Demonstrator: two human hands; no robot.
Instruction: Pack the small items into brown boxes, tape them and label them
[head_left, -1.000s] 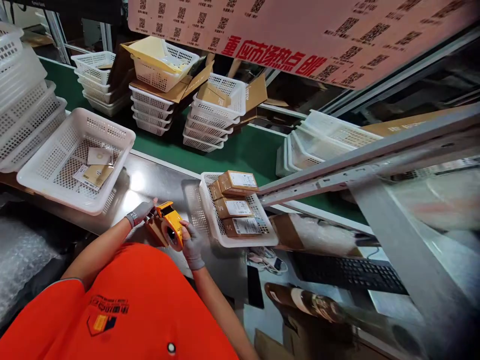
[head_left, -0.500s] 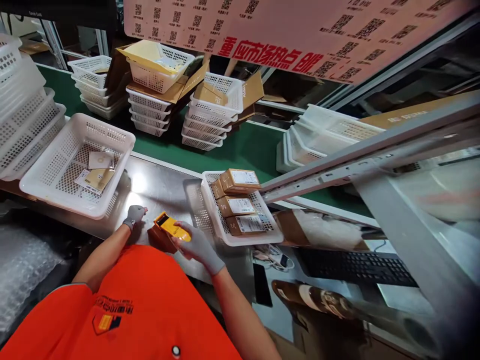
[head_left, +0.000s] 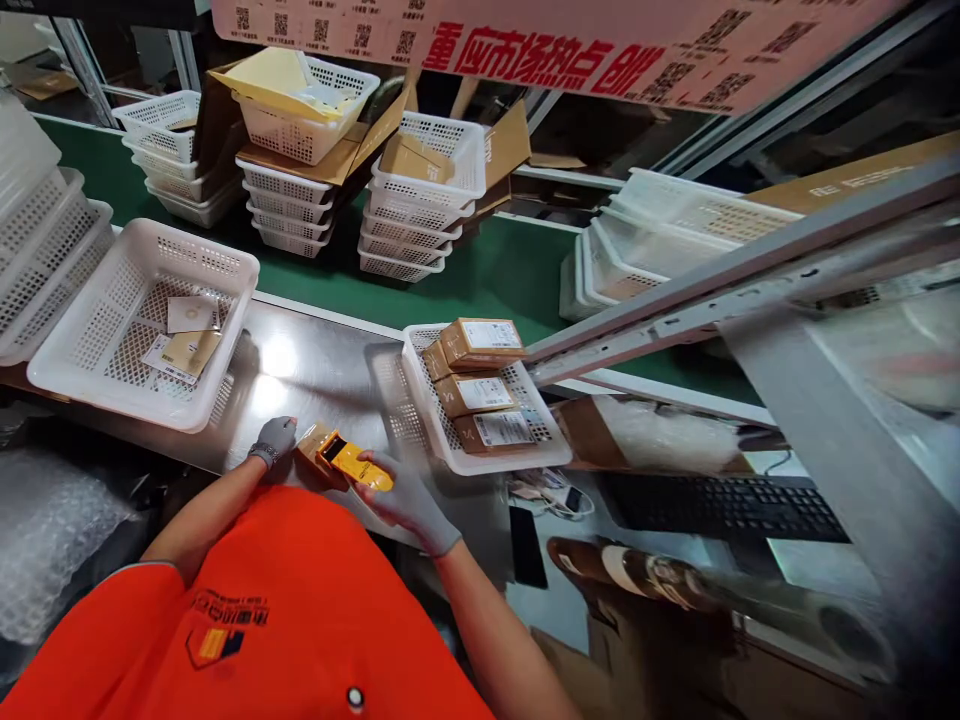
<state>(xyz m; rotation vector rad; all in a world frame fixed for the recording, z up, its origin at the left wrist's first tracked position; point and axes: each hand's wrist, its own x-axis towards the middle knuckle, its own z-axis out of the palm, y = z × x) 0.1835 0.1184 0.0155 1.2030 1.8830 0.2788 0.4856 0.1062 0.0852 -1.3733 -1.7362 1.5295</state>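
My right hand [head_left: 401, 492], in a grey glove, is closed round a yellow handheld tool [head_left: 356, 465] with a dark window at its far end. The tool lies over a small brown cardboard box [head_left: 316, 440], covering part of it. At the box's left end is my left hand [head_left: 277, 438], also gloved in grey, with bent fingers against the box; part of its grip is hidden. Right of my hands, a white perforated basket [head_left: 487, 463] carries several brown boxes [head_left: 484, 340] with white labels.
A large white basket [head_left: 157, 400] with flat packets [head_left: 187, 345] stands at the left on the metal table [head_left: 322, 350]. Behind runs a green conveyor belt [head_left: 502, 270] bearing basket stacks [head_left: 405, 250]. A metal rail [head_left: 675, 305], keyboard [head_left: 727, 505] and phone [head_left: 527, 548] are at the right.
The small box has tilted, so more of its top shows. My left hand has come against its left end. The tool stays in my right hand; the whole view has shifted slightly.
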